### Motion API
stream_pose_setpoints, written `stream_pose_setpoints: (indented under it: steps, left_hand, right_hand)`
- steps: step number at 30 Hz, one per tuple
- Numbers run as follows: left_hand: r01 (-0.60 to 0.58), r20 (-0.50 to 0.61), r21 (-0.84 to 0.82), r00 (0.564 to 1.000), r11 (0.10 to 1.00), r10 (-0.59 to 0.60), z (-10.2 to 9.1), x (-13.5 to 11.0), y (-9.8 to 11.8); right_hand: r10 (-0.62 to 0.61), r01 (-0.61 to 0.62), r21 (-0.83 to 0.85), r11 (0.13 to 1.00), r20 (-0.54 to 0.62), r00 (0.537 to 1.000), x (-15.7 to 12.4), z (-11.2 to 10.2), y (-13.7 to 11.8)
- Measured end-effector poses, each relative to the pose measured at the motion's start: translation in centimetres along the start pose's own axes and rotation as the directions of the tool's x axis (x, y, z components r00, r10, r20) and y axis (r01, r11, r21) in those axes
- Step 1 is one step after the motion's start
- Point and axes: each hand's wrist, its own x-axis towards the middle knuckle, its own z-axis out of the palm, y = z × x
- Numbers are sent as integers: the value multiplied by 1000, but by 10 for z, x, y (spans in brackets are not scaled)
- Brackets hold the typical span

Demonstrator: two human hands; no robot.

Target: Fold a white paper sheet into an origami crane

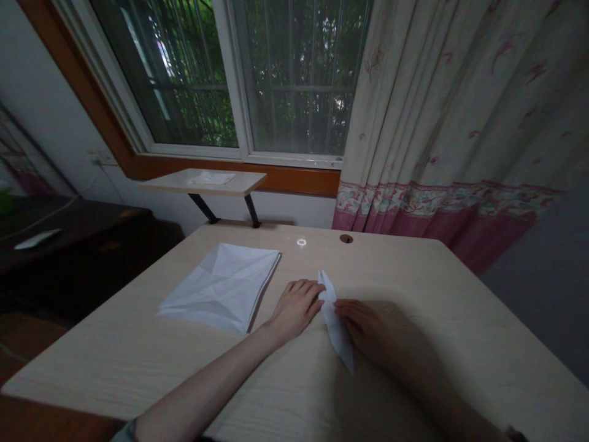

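Note:
A narrow folded piece of white paper (335,322), pointed at both ends, lies on the light wooden table (414,294) between my hands. My left hand (297,307) rests flat on the table with its fingers stretched out, the fingertips touching the paper's left edge. My right hand (363,325) lies flat on the other side, fingers pressed against the paper's right edge. To the left, apart from both hands, lies a larger creased white sheet (223,285), spread flat.
A round cable hole (346,239) is near the table's far edge. A small raised shelf (207,181) with a white paper on it stands under the window. A dark cabinet (69,245) is on the left, a curtain (460,123) on the right.

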Motion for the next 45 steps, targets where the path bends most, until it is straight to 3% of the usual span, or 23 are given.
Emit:
stream_pose_setpoints:
  steps: [5, 10, 16, 24, 30, 45]
  left_hand:
    - [20, 0, 17, 1000, 1000, -20, 2, 0, -3]
    - [75, -10, -73, 997, 994, -76, 7, 0, -5]
    - [-28, -10, -237, 1000, 971, 27, 11, -1, -7]
    - [-100, -15, -299, 995, 949, 100, 9, -2, -6]
    - [-124, -27, -359, 992, 925, 123, 12, -3, -7]
    - [-150, 133, -413, 966, 898, 223, -12, -3, 1]
  right_hand:
    - [-13, 13, -13, 1000, 7, 1000, 0, 0, 1]
    - [-9, 10, -49, 999, 24, 1000, -1, 1, -1]
    - [-47, 47, -14, 999, 35, 998, 0, 2, 2]
    - [-41, 44, -20, 999, 124, 991, 4, -3, -6]
    - [-19, 17, 16, 1000, 125, 992, 3, -2, -7]
    - [-22, 4, 121, 993, 149, 989, 5, -4, -8]
